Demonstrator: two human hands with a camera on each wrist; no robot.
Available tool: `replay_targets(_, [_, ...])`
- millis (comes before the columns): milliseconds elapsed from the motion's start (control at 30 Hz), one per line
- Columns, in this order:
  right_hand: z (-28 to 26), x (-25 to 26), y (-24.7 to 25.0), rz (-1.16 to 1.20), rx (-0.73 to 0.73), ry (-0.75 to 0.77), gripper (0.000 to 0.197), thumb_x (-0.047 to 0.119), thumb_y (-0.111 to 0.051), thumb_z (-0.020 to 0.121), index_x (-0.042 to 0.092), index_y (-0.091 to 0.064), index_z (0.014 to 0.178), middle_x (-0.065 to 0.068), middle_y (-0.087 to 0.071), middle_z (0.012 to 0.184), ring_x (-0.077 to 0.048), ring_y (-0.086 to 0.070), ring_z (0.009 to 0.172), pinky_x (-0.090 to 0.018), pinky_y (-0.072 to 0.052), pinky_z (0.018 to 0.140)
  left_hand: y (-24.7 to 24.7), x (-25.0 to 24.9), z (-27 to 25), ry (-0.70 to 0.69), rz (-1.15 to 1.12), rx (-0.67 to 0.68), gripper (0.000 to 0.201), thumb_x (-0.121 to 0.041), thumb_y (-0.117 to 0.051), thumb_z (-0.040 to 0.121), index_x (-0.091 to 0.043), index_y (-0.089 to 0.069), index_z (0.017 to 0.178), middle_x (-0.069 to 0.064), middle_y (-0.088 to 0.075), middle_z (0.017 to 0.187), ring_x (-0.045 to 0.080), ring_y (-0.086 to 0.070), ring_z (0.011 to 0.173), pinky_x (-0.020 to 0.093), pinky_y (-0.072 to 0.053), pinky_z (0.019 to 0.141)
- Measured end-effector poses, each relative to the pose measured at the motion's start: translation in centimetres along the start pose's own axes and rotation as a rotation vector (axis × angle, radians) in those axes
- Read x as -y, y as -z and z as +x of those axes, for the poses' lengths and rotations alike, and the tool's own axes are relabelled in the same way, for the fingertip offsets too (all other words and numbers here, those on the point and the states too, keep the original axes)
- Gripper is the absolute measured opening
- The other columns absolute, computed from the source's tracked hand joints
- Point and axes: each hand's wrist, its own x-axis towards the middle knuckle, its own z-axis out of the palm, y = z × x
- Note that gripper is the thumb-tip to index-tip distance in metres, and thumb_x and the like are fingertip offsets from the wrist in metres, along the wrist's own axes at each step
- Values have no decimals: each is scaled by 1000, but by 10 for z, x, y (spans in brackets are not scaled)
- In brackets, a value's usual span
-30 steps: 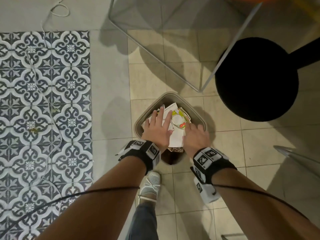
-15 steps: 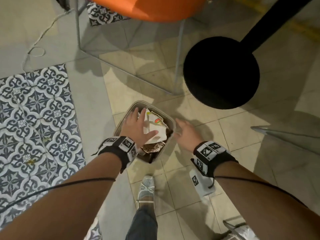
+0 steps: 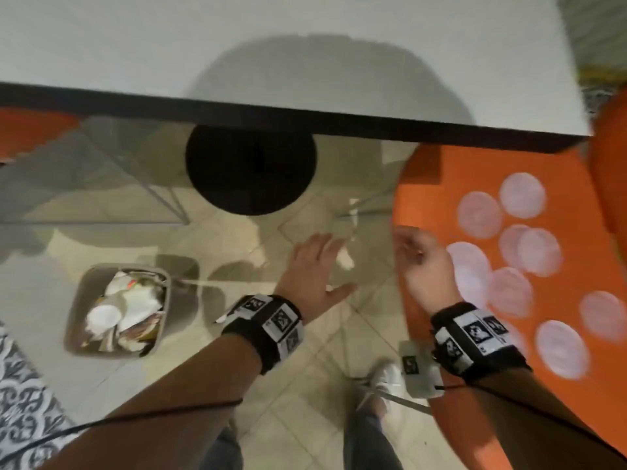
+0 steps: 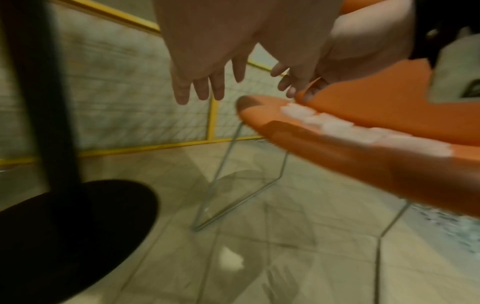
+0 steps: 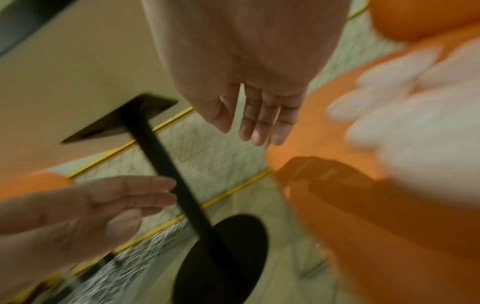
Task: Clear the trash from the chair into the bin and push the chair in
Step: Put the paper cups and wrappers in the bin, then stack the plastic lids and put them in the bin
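Note:
A beige bin on the floor at the lower left is packed with white paper and wrappers. To the right is the orange chair seat, with several pale round discs lying on it. My left hand hovers flat over the floor tiles between bin and chair, fingers spread and holding nothing. My right hand is at the seat's left edge, just short of the nearest disc, with relaxed, empty fingers. The left wrist view shows both hands above the seat rim.
A white table top with a dark edge spans the far side, on a black pole and round black base. Another orange chair stands at the far left. Thin metal chair legs stand on the floor. My shoe is below.
Both hands have left the bin, where they pressed down the paper, and moved right towards the orange chair. The view has swung right, so the bin now lies at the lower left.

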Motion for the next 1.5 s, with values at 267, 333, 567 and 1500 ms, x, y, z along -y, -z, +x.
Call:
replay_targets(267, [-40, -142, 211, -467, 226, -288, 82, 1, -70, 70, 20, -40, 143, -15, -36, 147, -33, -33, 137, -36, -29, 111, -81, -192, 80, -1, 301, 390, 111, -59, -69, 68, -34, 6, 147, 12, 15, 156, 40, 7, 143, 58, -8, 114])
replay_targets(333, [-54, -177, 220, -497, 421, -236, 106, 14, -81, 65, 27, -15, 147, -13, -20, 157, -33, -22, 144, -41, -27, 114, -97, -205, 98, 101, 376, 445, 125, -63, -72, 61, -34, 16, 145, 13, 25, 154, 43, 15, 141, 62, -7, 113])
replay_targets(567, [-71, -206, 215, -488, 469, -255, 93, 29, -84, 63, 42, -35, 141, 10, -11, 157, -23, -14, 143, -47, -28, 113, -120, -219, 115, 118, 481, 358, 113, -61, -76, 58, -29, -13, 146, 14, -7, 153, 36, -18, 138, 50, -31, 108])
replay_targets(1500, [-74, -155, 198, -318, 395, -389, 83, 49, -76, 67, 30, -37, 137, -2, -30, 138, -27, -34, 124, -40, -43, 98, -117, -230, 94, 282, 314, 312, 100, -43, -75, 70, -41, -8, 144, 13, -4, 151, 40, -9, 141, 53, -38, 105])
